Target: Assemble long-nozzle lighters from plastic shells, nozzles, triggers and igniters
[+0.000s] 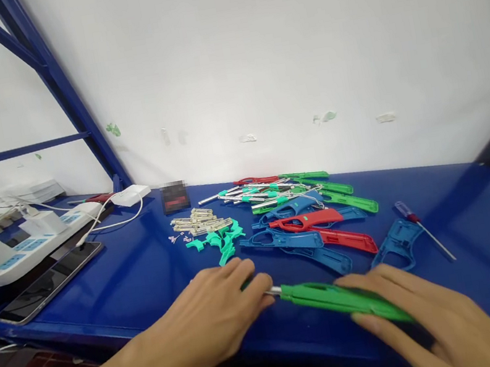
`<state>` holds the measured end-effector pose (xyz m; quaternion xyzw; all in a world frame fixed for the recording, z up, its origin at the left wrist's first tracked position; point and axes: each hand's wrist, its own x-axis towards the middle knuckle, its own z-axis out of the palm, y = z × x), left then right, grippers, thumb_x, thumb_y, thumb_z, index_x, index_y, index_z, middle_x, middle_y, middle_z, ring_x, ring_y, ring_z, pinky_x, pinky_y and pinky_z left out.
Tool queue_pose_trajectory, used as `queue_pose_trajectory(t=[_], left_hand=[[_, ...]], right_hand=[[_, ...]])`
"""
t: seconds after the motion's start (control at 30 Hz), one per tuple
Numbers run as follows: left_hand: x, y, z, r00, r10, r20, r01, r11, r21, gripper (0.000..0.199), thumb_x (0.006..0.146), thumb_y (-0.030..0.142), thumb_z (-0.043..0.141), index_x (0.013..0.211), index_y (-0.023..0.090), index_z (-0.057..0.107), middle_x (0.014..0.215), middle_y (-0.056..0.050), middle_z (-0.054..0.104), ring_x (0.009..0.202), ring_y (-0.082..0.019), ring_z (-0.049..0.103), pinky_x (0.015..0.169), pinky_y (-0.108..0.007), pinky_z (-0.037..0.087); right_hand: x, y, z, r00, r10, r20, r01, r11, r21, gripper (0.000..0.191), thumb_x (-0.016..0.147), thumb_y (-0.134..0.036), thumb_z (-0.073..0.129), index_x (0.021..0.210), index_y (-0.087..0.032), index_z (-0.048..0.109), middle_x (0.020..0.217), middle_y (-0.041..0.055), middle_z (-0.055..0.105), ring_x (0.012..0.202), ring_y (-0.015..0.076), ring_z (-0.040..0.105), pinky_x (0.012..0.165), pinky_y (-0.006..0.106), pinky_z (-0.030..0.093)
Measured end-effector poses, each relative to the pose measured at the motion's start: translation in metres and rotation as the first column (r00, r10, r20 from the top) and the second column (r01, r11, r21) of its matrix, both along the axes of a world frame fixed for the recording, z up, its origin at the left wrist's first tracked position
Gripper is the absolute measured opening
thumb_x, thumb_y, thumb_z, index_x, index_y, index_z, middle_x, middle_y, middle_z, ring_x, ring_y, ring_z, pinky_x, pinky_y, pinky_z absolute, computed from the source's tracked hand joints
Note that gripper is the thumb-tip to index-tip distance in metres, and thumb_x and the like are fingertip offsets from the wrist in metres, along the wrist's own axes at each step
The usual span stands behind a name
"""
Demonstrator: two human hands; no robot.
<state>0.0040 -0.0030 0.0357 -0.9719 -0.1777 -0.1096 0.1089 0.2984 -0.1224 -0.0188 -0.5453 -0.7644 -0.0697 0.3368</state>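
At the near edge of the surface (pixel 147 270), green casing (pixel 326 303) spans both hands. Left hand (pixel 229 311) is clenched round the metal rod (pixel 274 290) at the casing's left end; right hand (pixel 419 308) grips the other end, thumb below, fingers above. Can't tell how firmly the rod is seated. My read: an off-axis pull could bend it or pop it loose, and anything freed could drop past the near edge. A wide right-hand swing could knock the blue half-shell (pixel 404 234) and screwdriver (pixel 413 217) toward the right edge. Loose turquoise pieces (pixel 227 252) beyond the left hand could scatter if brushed.
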Motion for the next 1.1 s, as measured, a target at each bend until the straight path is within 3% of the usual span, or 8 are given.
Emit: queue_pose_trajectory(t=[0.1, 0.3, 0.37, 0.53, 0.7, 0.8, 0.93, 1.1], left_hand=[[-0.004, 0.014, -0.017, 0.997, 0.042, 0.066, -0.037, 0.996, -0.078, 0.01, 0.112, 0.024, 0.052, 0.115, 0.022, 0.061, 0.099, -0.004, 0.065, 0.084, -0.025, 0.065, 0.072, -0.038, 0.055], [0.003, -0.002, -0.035, 0.975, 0.056, 0.216, -0.011, 0.979, -0.202, 0.024, 0.11, 0.025, 0.057, 0.134, 0.022, 0.059, 0.122, -0.009, 0.066, 0.113, -0.029, 0.064, 0.099, -0.048, 0.057], [0.012, -0.009, -0.034, 0.971, 0.014, 0.24, 0.036, 0.978, -0.203, 0.03, 0.11, 0.026, 0.057, 0.14, 0.023, 0.056, 0.128, -0.01, 0.065, 0.115, -0.029, 0.064, 0.098, -0.048, 0.059], [0.029, -0.009, -0.031, 0.976, -0.051, 0.214, 0.083, 0.986, -0.146, 0.019, 0.109, 0.018, 0.055, 0.127, 0.02, 0.062, 0.127, -0.01, 0.067, 0.107, -0.028, 0.068, 0.09, -0.045, 0.062], [0.037, -0.011, -0.019, 0.996, -0.083, 0.02, 0.084, 0.994, -0.076, 0.039, 0.094, -0.004, 0.061, 0.129, 0.013, 0.063, 0.127, -0.011, 0.069, 0.106, -0.028, 0.071, 0.089, -0.043, 0.062], [0.042, -0.016, -0.014, 0.995, -0.081, -0.064, 0.082, 0.996, 0.017, 0.035, 0.098, -0.002, 0.054, 0.131, 0.007, 0.062, 0.129, -0.015, 0.071, 0.108, -0.03, 0.073, 0.087, -0.042, 0.063], [0.047, -0.017, -0.02, 0.995, -0.075, -0.071, 0.084, 0.988, 0.128, 0.029, 0.107, 0.003, 0.042, 0.125, 0.006, 0.065, 0.127, -0.017, 0.073, 0.109, -0.029, 0.076, 0.087, -0.041, 0.062], [0.049, -0.016, -0.035, 0.995, -0.087, 0.047, 0.073, 0.967, 0.245, 0.031, 0.108, 0.003, 0.038, 0.119, 0.007, 0.067, 0.125, -0.017, 0.077, 0.104, -0.026, 0.079, 0.085, -0.036, 0.062]], right_hand=[[0.003, 0.014, -0.005, 0.999, -0.002, -0.035, 0.0, 0.998, -0.07, 0.029, 0.107, -0.044, 0.061, 0.133, -0.039, 0.071, 0.124, -0.0017, 0.08, 0.11, 0.0183, 0.08, 0.091, 0.024, 0.065], [0.003, 0.007, -0.013, 0.998, -0.042, -0.057, 0.039, 0.998, -0.056, 0.027, 0.104, -0.051, 0.064, 0.129, -0.042, 0.072, 0.119, -0.0056, 0.081, 0.108, 0.0171, 0.079, 0.094, 0.025, 0.064], [0.002, 0.005, -0.013, 0.997, -0.05, -0.062, 0.047, 0.998, -0.049, 0.026, 0.104, -0.051, 0.065, 0.128, -0.043, 0.071, 0.118, -0.0078, 0.081, 0.106, 0.0165, 0.078, 0.094, 0.026, 0.063], [0.003, 0.004, -0.013, 0.998, 0.011, -0.058, -0.013, 0.999, -0.044, 0.022, 0.107, -0.045, 0.063, 0.127, -0.041, 0.069, 0.117, -0.0106, 0.082, 0.106, 0.014, 0.078, 0.098, 0.023, 0.06], [0.004, 0.004, -0.014, 0.996, 0.026, -0.084, -0.028, 0.999, -0.024, 0.02, 0.107, -0.042, 0.064, 0.127, -0.04, 0.068, 0.116, -0.0105, 0.081, 0.105, 0.012, 0.077, 0.098, 0.019, 0.058], [0.003, 0.004, -0.011, 0.994, 0.035, -0.105, -0.036, 0.999, -0.014, 0.02, 0.108, -0.04, 0.063, 0.127, -0.039, 0.068, 0.116, -0.0098, 0.082, 0.103, 0.012, 0.078, 0.098, 0.019, 0.059], [0.002, 0.003, -0.007, 0.992, 0.033, -0.12, -0.034, 0.999, -0.007, 0.018, 0.107, -0.043, 0.063, 0.121, -0.038, 0.072, 0.115, -0.0087, 0.083, 0.103, 0.0137, 0.079, 0.097, 0.021, 0.061], [0.001, 0.0, -0.007, 0.983, -0.019, -0.181, 0.011, 0.999, -0.05, 0.022, 0.103, -0.048, 0.067, 0.119, -0.036, 0.076, 0.112, -0.0039, 0.084, 0.099, 0.0187, 0.081, 0.091, 0.026, 0.065]])
